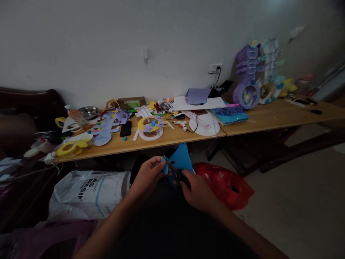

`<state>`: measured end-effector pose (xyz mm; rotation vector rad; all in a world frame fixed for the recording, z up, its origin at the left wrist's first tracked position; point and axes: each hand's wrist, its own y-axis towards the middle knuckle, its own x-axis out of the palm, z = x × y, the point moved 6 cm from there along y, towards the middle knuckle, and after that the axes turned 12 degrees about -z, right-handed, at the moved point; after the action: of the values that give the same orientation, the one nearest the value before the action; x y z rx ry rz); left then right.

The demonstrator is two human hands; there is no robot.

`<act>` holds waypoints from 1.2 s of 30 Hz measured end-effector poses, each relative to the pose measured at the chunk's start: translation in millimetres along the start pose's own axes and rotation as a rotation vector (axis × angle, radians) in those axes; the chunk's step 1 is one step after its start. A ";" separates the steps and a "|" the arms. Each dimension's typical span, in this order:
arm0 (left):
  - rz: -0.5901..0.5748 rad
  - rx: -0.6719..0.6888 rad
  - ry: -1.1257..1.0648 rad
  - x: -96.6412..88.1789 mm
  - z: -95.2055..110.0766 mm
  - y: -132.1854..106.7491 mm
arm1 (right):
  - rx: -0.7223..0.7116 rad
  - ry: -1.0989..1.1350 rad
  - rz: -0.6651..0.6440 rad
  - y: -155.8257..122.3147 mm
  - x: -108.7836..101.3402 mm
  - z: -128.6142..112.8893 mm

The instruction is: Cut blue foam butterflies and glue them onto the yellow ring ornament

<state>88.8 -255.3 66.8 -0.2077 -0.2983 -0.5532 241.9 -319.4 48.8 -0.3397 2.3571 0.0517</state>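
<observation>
Over my lap, my left hand [151,172] pinches the left end of a piece of blue craft sheet [182,157]. Dark-handled scissors [173,169] are gripped in my right hand [196,189], with their blades across the blue sheet close to my left fingertips. The larger part of the sheet stands up behind the scissors, toward the table edge. My right fingers cover most of the scissor handles. Whether the blades are apart or together is too dark to make out.
A long wooden table [126,144] along the wall carries paper scraps, a yellow and white ring [151,135], a black phone [125,128], a glue gun [181,124] and a bottle [78,118]. Purple ring-based models [246,95] stand right. A red bag [229,187] and white sack [86,194] lie below.
</observation>
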 end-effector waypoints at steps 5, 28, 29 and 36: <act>0.012 0.021 0.032 6.2 -6.7 -0.3 | 0.020 -0.026 -0.013 -2.3 -4.8 -0.2; -0.004 -0.027 0.052 5.3 1.0 0.3 | 0.046 -0.053 -0.039 -2.7 -9.9 0.7; -0.009 -0.029 0.087 3.4 4.4 0.2 | 0.053 -0.048 -0.046 -3.1 -10.1 0.7; -0.080 -0.080 0.401 -6.4 29.3 0.2 | 0.039 -0.061 -0.060 -0.7 -8.3 2.1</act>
<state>77.2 -244.0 92.1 -0.1579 0.1051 -0.6728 249.3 -317.9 53.1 -0.3836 2.2834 -0.0127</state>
